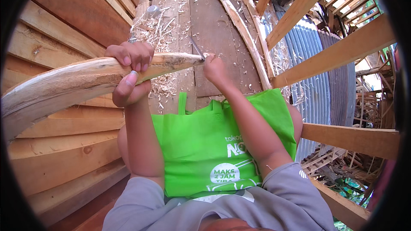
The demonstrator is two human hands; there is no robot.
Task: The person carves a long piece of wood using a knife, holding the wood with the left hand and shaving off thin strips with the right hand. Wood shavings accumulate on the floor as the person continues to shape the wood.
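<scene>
Plank flr [213, 30] below curved pole [85, 77], long axis L–R, tip [190, 60] R, in L hand [126, 89] grip, knife [196, 47] in R hand [215, 69] grip.

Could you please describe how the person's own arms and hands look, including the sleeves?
The left hand and right hand are bare, with fingernails showing on the left one. Both forearms are uncovered. The left sleeve and right sleeve are grey and short; the right one has a small white mark.

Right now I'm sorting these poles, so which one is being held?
The thick curved pole at left, gripped by the left hand; the other two poles lie untouched at upper right.
</scene>
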